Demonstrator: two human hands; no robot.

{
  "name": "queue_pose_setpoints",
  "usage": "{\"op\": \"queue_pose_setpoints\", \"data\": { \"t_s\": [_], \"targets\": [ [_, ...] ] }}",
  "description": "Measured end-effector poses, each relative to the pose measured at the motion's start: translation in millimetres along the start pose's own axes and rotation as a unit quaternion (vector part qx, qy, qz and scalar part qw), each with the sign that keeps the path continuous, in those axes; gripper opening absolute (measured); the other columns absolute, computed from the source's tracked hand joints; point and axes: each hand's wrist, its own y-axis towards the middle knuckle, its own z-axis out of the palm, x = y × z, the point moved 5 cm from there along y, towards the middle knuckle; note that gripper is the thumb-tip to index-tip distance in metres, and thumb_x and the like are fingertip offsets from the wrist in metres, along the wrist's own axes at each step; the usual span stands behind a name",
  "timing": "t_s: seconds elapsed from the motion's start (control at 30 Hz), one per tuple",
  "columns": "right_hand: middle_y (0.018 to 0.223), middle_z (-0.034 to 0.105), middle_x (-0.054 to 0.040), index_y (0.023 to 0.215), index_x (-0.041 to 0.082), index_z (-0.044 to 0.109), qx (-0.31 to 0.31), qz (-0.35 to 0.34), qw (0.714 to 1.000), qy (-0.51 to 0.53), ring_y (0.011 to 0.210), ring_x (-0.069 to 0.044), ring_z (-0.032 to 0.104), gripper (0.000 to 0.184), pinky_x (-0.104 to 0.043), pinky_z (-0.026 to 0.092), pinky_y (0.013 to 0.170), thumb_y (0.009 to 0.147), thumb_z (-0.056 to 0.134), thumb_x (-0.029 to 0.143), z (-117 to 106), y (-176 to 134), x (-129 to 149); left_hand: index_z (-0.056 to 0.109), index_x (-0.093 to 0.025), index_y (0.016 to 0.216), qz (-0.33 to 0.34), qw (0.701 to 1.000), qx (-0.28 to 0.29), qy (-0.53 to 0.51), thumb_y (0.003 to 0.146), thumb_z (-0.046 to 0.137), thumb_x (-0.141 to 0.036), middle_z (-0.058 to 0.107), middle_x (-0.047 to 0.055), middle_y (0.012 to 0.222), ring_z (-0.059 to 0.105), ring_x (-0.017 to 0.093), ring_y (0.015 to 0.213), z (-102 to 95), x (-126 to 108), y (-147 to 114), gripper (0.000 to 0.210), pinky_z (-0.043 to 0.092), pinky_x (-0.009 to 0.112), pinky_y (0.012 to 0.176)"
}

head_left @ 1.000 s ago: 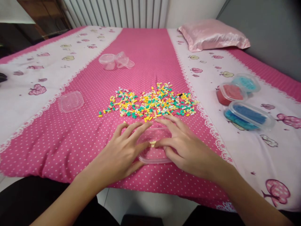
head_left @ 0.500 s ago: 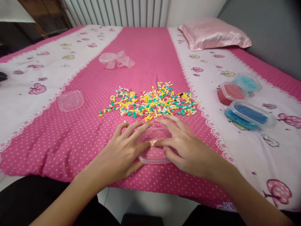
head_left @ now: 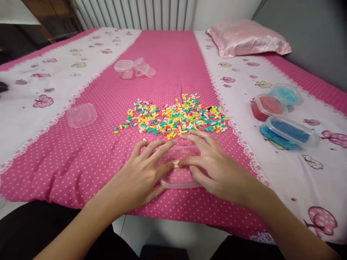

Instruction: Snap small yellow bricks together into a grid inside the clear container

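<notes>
The right hand (head_left: 217, 168) is displaced slightly rightward; the left hand (head_left: 143, 173) holds position. Both hands' fingers are spread, one fingertip each meeting small pale-yellow plastic pieces (head_left: 176, 164) over a clear oval plastic container (head_left: 181, 186); grip cannot be determined. The container lies near the front edge of the pink dotted bedsheet (head_left: 89, 169), which extends leftward, its long axis left-right; the pieces' axis is indistinct.
</notes>
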Motion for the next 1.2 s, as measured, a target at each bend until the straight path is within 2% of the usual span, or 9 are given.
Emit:
{"op": "queue_pose_setpoints", "data": {
  "t_s": [0.13,0.4,0.73,1.0,1.2],
  "targets": [
    [0.154,0.043,-0.0079,0.095,0.023,0.076,-0.001,0.006,1.000,0.003,0.148,-0.027,0.026,0.030,-0.049,0.022,0.125,0.094,0.047,0.017,-0.3,0.3,-0.8,0.063,-0.022,0.127,0.000,1.000,-0.002,0.003,0.091,0.064,-0.029,0.035,0.015,0.162,0.036,0.037,0.142,0.0,0.2,-0.5,0.037,0.034,0.061,0.106],
    [0.157,0.041,-0.0063,0.105,0.028,0.079,0.015,-0.002,1.000,-0.007,0.149,-0.029,0.024,0.034,-0.053,0.017,0.125,0.093,0.049,0.017,6.0,0.2,-1.2,0.064,-0.022,0.125,0.001,1.000,-0.002,0.002,0.094,0.062,-0.033,0.036,0.014,0.162,0.036,0.036,0.142,-0.1,-0.6,0.2,0.033,0.035,0.059,0.105],
    [0.153,0.043,-0.0085,0.103,0.023,0.077,-0.005,0.019,1.000,-0.003,0.146,-0.028,0.027,0.032,-0.051,0.021,0.124,0.096,0.046,0.019,1.5,1.1,-3.6,0.065,-0.020,0.124,-0.003,1.000,0.002,0.008,0.093,0.062,-0.029,0.038,0.016,0.160,0.036,0.037,0.142,1.2,-0.7,-0.4,0.033,0.036,0.059,0.104],
    [0.155,0.043,-0.0090,0.102,0.023,0.078,-0.009,0.013,1.000,-0.009,0.147,-0.030,0.027,0.032,-0.056,0.023,0.124,0.095,0.047,0.018,3.4,1.1,-2.2,0.065,-0.016,0.125,0.003,1.000,-0.007,0.014,0.092,0.063,-0.030,0.041,0.018,0.158,0.038,0.037,0.139,0.2,-3.4,-0.1,0.036,0.036,0.057,0.104],
    [0.154,0.044,-0.0090,0.101,0.023,0.079,-0.007,0.009,1.000,-0.006,0.146,-0.032,0.028,0.031,-0.059,0.025,0.122,0.095,0.049,0.018,0.9,2.1,-1.0,0.062,-0.017,0.129,0.001,1.000,-0.005,0.011,0.092,0.064,-0.032,0.040,0.017,0.159,0.038,0.037,0.139,0.6,-3.1,-0.9,0.039,0.035,0.056,0.105]
  ]
}}
